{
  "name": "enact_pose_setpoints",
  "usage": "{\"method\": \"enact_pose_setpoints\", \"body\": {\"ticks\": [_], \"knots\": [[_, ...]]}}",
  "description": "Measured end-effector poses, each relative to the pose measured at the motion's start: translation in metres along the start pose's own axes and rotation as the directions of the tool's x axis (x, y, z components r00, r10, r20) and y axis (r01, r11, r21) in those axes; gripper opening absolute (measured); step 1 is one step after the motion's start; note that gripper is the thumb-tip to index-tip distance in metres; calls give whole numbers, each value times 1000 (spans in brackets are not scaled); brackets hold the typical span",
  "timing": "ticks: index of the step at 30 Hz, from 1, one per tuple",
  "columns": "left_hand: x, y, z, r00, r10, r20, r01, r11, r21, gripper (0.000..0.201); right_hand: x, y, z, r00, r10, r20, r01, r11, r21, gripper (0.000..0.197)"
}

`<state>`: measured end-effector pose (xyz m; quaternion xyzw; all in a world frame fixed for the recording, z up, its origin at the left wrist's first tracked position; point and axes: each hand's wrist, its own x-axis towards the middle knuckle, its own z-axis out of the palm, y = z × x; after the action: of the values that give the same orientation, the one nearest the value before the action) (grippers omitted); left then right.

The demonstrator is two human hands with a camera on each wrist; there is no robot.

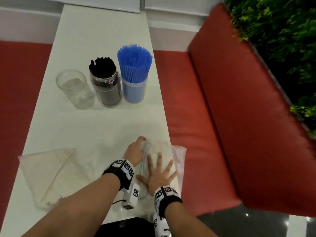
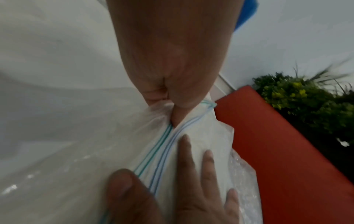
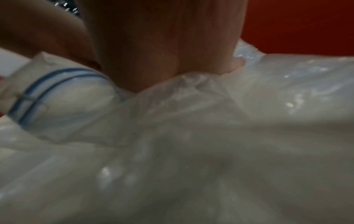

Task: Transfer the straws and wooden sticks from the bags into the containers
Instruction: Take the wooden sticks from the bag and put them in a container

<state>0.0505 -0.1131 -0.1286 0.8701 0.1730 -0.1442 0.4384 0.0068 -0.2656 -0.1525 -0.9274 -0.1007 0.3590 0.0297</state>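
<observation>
L hand pinches zip bag; R hand flat.

Three containers in a row mid table: empty jar at left, jar w/ straws in middle, cup w/ straws at right, all just beside each other. Near edge: flat bag at left, zip bag at right, partly overhanging edge. Bench seat right of table, plants behind backrest.

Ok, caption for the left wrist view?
Left hand pinches the zip bag at its seal while the right hand presses flat.
</observation>
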Motion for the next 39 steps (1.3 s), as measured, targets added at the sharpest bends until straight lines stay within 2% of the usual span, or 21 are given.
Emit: {"method": "enact_pose_setpoints", "body": {"ticks": [3, 6, 11, 13, 15, 17, 19, 20, 22, 23, 24, 26, 28, 29, 31, 32, 33, 34, 36, 38, 39], "knots": [[-3, -9, -16, 998, -55, 15, 56, 986, -159, 55, 25, -10, -8, 999, 20, 29, -19, 999, -42, 106], [-7, -21, -46, 995, -93, -32, 86, 980, -181, 52, 51, -30, -27, 999, -9, 31, 11, 998, -56, 111], [-25, -44, -106, 936, -58, -346, 74, 997, 33, 29, 80, -72, -74, 992, -65, 104, 77, 991, -111, 115], [-38, -56, -130, 885, -90, -458, 205, 956, 209, 28, 83, -89, -92, 990, -66, 122, 80, 990, -115, 119], [-54, -69, -152, 834, -218, -506, 433, 828, 357, 29, 81, -108, -105, 991, -27, 129, 46, 988, -149, 119], [-65, -78, -168, 776, -417, -474, 606, 701, 375, 37, 75, -130, -115, 996, 26, 86, -11, 986, -165, 109], [-80, -91, -182, 705, -583, -405, 704, 644, 300, 62, 60, -158, -115, 999, 12, -48, -18, 993, -120, 91], [-89, -101, -187, 674, -637, -374, 734, 635, 242, 77, 49, -173, -110, 984, -56, -168, 40, 994, -97, 78], [-104, -122, -195, 615, -716, -331, 778, 620, 102, 102, 27, -198, -96, 897, -260, -358, 252, 965, -68, 51], [-110, -133, -199, 584, -751, -308, 795, 607, 27, 112, 17, -209, -87, 872, -336, -356, 346, 937, -36, 43], [-116, -144, -202, 558, -785, -270, 807, 589, -44, 121, 11, -219, -75, 888, -367, -278, 391, 920, 34, 38], [-124, -162, -207, 534, -831, -154, 816, 555, -162, 130, 0, -232, -49, 946, -324, 12, 312, 919, 242, 47], [-128, -172, -209, 563, -825, -36, 753, 531, -389, 120, -7, -237, -28, 946, -225, 235, 139, 932, 334, 74], [-128, -173, -209, 625, -781, 21, 642, 497, -583, 107, -9, -238, -23, 943, -194, 270, 85, 925, 371, 81], [-127, -171, -212, 757, -650, 63, 365, 341, -866, 81, -10, -241, -20, 948, -196, 250, 28, 836, 547, 82], [-124, -170, -215, 789, -613, 48, 281, 290, -915, 69, -8, -241, -22, 958, -198, 208, 18, 763, 646, 80], [-122, -168, -216, 805, -592, 37, 260, 296, -919, 57, -6, -241, -25, 970, -192, 146, 33, 706, 708, 78], [-120, -165, -219, 810, -585, 35, 304, 367, -879, 49, -5, -240, -28, 982, -176, 72, 70, 688, 723, 75], [-117, -161, -220, 798, -598, 76, 485, 562, -670, 43, -4, -242, -30, 988, -135, -76, 153, 779, 608, 70], [-117, -158, -219, 808, -571, 146, 525, 584, -619, 47, -10, -247, -30, 963, -151, -224, 227, 903, 366, 61], [-116, -159, -217, 813, -556, 173, 508, 530, -679, 50, -15, -251, -30, 932, -206, -297, 289, 919, 268, 54]]}}
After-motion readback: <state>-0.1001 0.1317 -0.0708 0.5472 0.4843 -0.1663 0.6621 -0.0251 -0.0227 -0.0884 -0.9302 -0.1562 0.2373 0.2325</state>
